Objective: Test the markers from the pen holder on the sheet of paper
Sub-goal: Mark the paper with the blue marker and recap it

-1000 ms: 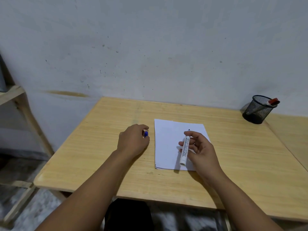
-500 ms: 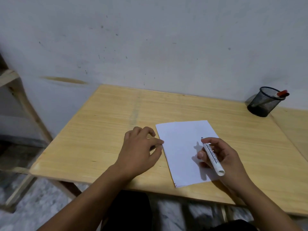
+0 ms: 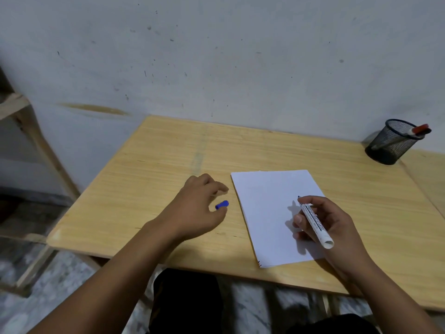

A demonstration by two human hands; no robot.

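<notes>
The left hand [image 3: 195, 208] is opening, releasing the blue cap [image 3: 222, 204] beside the paper [image 3: 267, 213]; the right grip [image 3: 332, 227] is closing round the marker [image 3: 314, 221], now poised for testing.

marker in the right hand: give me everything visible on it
The marker is a white cylindrical barrel, plastic by the look, with dark printed lettering along its side that is too blurred to read. It is uncapped: a small dark tip points away from the person, over the sheet of paper; whether it touches is unclear. The blunt rear end sticks out toward the camera. The right hand holds it in a writing grip, tilted.
</notes>
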